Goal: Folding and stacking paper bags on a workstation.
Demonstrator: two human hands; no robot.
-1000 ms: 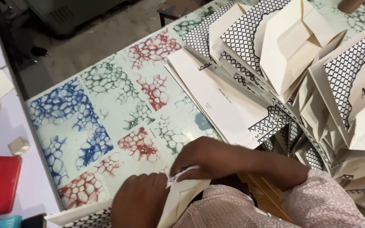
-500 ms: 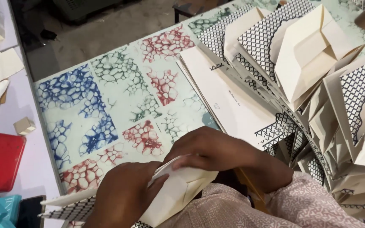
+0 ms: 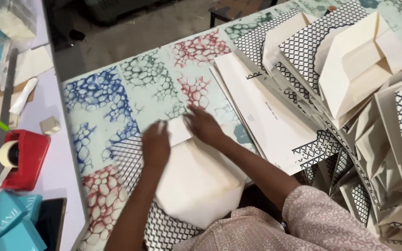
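A view from above shows a person's two bare hands pressing on a cream paper bag [image 3: 196, 181] that lies flat on a table covered with a cloth [image 3: 103, 107] of blue, green and red cell patterns. The bag's black-and-white lattice print shows along its left and lower edges. The left hand [image 3: 156, 146] rests palm down on the bag's upper left part, fingers [image 3: 160, 128] together and nearly straight, gripping nothing. The right hand [image 3: 204, 125] lies just beside it at the bag's top fold, fingers spread flat on the paper. To the right sits a heap of similar folded bags [image 3: 350, 79]. At far left stands a red tape dispenser [image 3: 22, 160], with teal boxes [image 3: 8, 227] below it.
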